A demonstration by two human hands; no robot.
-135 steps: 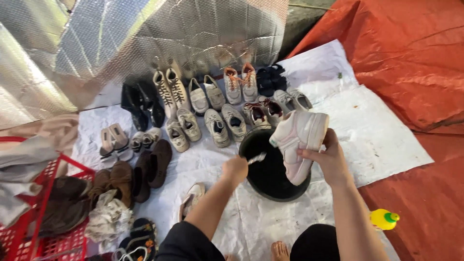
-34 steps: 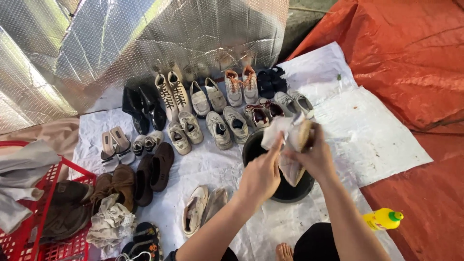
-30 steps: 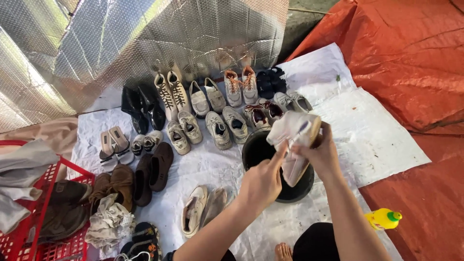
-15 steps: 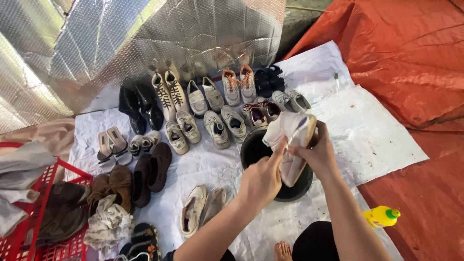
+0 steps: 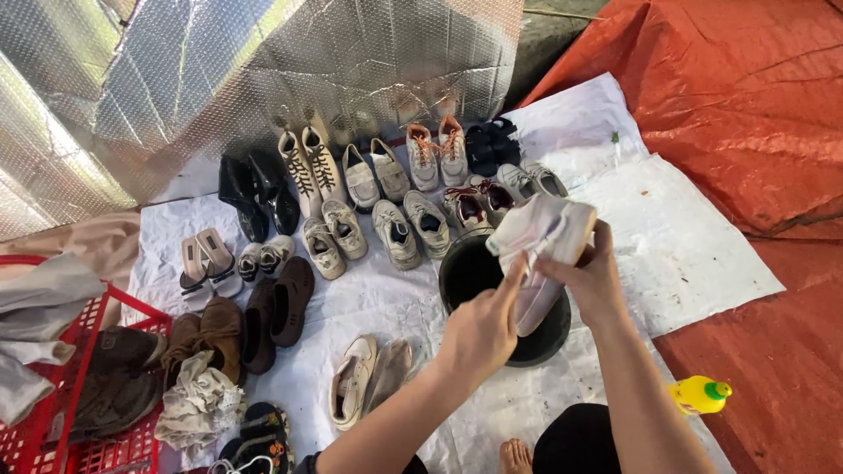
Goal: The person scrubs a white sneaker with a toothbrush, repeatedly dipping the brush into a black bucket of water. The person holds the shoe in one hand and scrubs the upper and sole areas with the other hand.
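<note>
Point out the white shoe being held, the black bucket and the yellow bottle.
white shoe [image 5: 546,235], head view, on its upper side panel.
black bucket [image 5: 470,268], head view, on the dark inner wall, left side.
yellow bottle [image 5: 695,395], head view, on its body.

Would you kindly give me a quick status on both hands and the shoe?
Right hand grips pale shoe over black bucket. Left hand works at its side. Nothing blocking.
</note>
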